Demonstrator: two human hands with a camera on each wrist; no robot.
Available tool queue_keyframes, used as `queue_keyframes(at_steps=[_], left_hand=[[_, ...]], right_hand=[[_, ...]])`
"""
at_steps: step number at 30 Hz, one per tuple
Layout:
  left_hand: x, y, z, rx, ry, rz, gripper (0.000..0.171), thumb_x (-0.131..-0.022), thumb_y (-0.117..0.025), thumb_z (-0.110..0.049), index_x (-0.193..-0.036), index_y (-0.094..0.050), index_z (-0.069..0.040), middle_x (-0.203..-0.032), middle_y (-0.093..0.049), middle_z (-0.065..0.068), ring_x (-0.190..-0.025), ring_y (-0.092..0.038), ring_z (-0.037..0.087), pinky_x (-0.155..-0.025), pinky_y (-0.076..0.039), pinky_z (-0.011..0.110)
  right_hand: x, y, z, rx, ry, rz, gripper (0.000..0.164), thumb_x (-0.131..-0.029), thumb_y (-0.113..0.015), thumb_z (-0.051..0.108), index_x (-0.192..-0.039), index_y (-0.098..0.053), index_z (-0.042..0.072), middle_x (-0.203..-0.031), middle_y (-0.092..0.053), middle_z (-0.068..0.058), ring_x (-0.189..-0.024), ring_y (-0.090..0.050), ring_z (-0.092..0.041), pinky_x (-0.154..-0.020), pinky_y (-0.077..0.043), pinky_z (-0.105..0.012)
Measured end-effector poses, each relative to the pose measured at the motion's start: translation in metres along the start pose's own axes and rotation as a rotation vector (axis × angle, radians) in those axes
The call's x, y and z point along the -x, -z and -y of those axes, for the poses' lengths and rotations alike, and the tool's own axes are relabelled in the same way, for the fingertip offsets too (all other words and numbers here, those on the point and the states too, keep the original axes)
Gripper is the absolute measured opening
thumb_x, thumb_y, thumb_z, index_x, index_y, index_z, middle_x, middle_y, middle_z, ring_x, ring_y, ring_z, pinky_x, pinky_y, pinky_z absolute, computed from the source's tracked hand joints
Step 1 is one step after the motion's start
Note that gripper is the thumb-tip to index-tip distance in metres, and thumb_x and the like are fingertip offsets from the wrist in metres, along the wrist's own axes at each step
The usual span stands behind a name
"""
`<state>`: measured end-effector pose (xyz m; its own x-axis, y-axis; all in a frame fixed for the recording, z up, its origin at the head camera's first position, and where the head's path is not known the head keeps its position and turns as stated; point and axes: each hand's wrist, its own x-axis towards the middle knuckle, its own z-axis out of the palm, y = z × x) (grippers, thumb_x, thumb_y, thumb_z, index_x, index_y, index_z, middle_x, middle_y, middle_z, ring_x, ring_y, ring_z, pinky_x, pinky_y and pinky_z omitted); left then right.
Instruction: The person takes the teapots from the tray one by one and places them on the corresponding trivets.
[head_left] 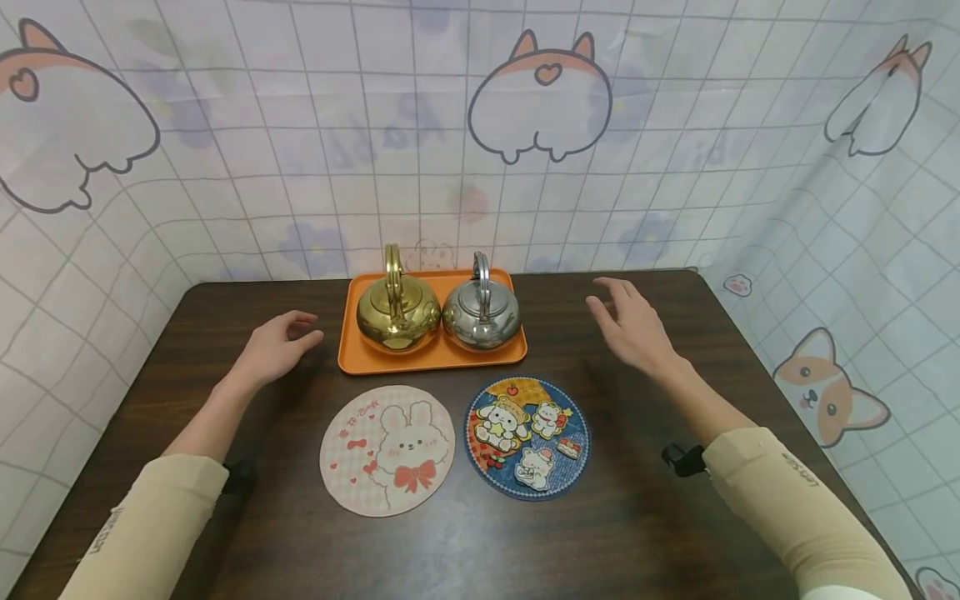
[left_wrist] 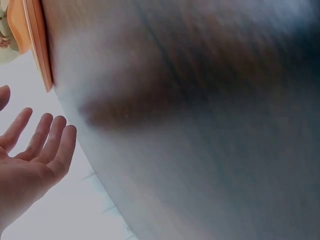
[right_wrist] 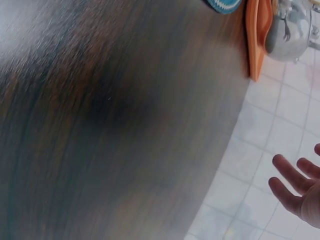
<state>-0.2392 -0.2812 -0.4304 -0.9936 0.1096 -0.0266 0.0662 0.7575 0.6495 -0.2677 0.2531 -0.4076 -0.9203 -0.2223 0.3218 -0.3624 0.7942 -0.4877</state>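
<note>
A gold kettle (head_left: 399, 312) and a silver kettle (head_left: 482, 313) stand side by side on an orange tray (head_left: 431, 360), handles up, at the table's back edge. Left of the tray, apart from it, my left hand (head_left: 276, 348) hovers with relaxed fingers and holds nothing. My right hand (head_left: 632, 327) is off to the right of the silver kettle, fingers loosely extended and touching nothing. The left wrist view has the left hand (left_wrist: 35, 160) with spread fingers near the tray's edge (left_wrist: 41, 50). In the right wrist view, part of the right hand (right_wrist: 302, 190) shows below the silver kettle (right_wrist: 289, 37).
In front of the tray lie a round pink rabbit mat (head_left: 386, 454) and a round blue mat (head_left: 566, 467) with cartoon animals. The dark wooden table (head_left: 480, 550) meets a white grid-patterned cloth (head_left: 315, 167) at the back and sides.
</note>
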Motion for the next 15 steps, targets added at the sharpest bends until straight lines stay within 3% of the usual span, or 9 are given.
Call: queue_keyframes(at_steps=[15], left_hand=[[-0.004, -0.009, -0.011, 0.062, 0.039, 0.045, 0.052, -0.098, -0.055, -0.032, -0.138, -0.046, 0.0, -0.135, -0.048, 0.026, -0.123, -0.043, 0.042, -0.098, -0.039, 0.056]], right_hand=[[-0.001, -0.003, 0.029, -0.016, 0.071, -0.003, 0.054, -0.1, -0.041, 0.048, -0.141, -0.045, 0.013, -0.139, -0.045, -0.008, -0.103, -0.059, -0.026, -0.079, -0.049, -0.05]])
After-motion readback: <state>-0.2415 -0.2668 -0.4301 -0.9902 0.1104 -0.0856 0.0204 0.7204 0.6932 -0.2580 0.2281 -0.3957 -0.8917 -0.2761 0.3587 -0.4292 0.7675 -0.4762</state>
